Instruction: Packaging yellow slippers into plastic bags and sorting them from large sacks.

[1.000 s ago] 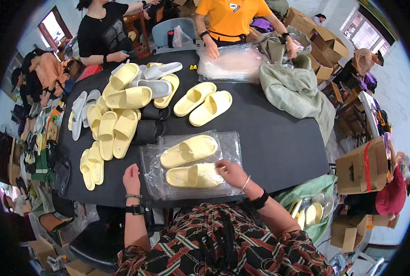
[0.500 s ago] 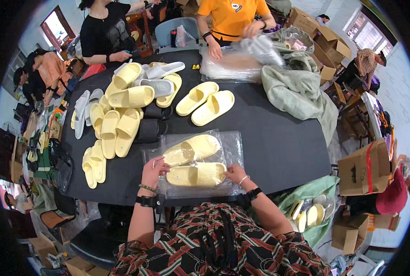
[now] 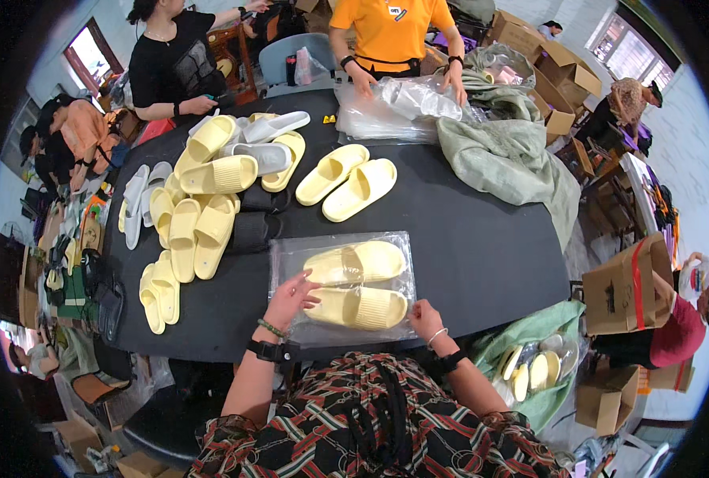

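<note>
A pair of pale yellow slide slippers (image 3: 357,308) lies side by side in a clear plastic bag (image 3: 289,248), flat on the table's near side. My left hand (image 3: 292,293) rests over the slippers' left ends at the bag's left side, its fingers stretched and apart. At the bag's lower right, my right hand (image 3: 426,320) pinches the edge of the plastic. Just beyond the bag sits another yellow pair (image 3: 346,182), unbagged. To the left are piled several yellow slippers (image 3: 215,231), with grey slippers (image 3: 268,157) and black slippers (image 3: 255,229) among them.
Across the black table (image 3: 482,271), a person in orange (image 3: 390,36) handles a stack of clear bags (image 3: 382,126). A grey-green sack (image 3: 498,159) drapes over the far right edge. By my right side stands a green sack (image 3: 557,331) holding slippers. Cardboard boxes (image 3: 621,291) stand farther right.
The slippers have shifted right inside the bag, and the plastic lies straighter around them. My left fingers have spread out. The person opposite has lowered the loose plastic onto the stack.
</note>
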Tool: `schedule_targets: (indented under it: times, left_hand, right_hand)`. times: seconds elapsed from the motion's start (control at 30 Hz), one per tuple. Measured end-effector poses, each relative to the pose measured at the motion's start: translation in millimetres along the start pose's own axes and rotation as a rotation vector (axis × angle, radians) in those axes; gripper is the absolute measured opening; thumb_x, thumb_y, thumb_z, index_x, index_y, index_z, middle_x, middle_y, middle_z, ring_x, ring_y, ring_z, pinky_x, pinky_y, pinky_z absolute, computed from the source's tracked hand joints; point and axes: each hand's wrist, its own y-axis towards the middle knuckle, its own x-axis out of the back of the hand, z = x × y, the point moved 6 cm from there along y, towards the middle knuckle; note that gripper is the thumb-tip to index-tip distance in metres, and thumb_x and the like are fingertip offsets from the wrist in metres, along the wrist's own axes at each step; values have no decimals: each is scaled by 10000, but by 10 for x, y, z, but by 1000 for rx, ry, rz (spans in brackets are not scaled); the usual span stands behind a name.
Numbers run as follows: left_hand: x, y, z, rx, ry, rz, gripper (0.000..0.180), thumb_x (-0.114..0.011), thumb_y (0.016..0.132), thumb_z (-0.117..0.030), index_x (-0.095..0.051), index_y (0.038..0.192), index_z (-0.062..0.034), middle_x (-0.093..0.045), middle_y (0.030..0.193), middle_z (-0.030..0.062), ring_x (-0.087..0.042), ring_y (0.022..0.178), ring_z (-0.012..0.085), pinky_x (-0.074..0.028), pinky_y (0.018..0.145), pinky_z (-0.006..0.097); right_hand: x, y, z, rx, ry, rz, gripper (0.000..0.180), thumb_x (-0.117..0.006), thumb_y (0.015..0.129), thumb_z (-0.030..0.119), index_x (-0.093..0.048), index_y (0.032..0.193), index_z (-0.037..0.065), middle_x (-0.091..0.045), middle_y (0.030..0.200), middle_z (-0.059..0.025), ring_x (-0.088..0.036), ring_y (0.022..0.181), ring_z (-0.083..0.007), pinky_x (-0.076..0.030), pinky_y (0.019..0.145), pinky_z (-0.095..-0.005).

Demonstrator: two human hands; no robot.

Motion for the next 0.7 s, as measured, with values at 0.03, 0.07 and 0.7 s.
schedule_targets:
  times: [0.03,0.07,0.7]
  left_hand:
    - [74,7,113,64,59,-55,426,-525,978,-226,-470,1346,-19,-658,1131,112,-663,871,156,-512,722,249]
    - [90,8,161,132,118,-102,424,-527,977,-240,-478,1333,-15,-665,1109,111,-664,860,156,-512,719,251]
    - [465,-59,294,564,68,318,603,-295,1002,-492,-389,1359,-14,-598,1180,237,-631,1034,375,-528,893,440]
  right_hand:
    - [-52,-9,-62,-46,-25,75,322,-716,788,153,-557,1030,12,-661,826,-132,-661,752,-259,-531,697,-328]
    - [-68,-18,-95,-99,-52,146,377,-723,775,157,-540,1074,20,-662,896,-147,-660,806,-280,-530,717,-333]
    - [-58,477,375,214,-800,594,1461,-936,429,324,18,1511,91,-4,1592,-77,-11,1457,-342,-166,1130,-578]
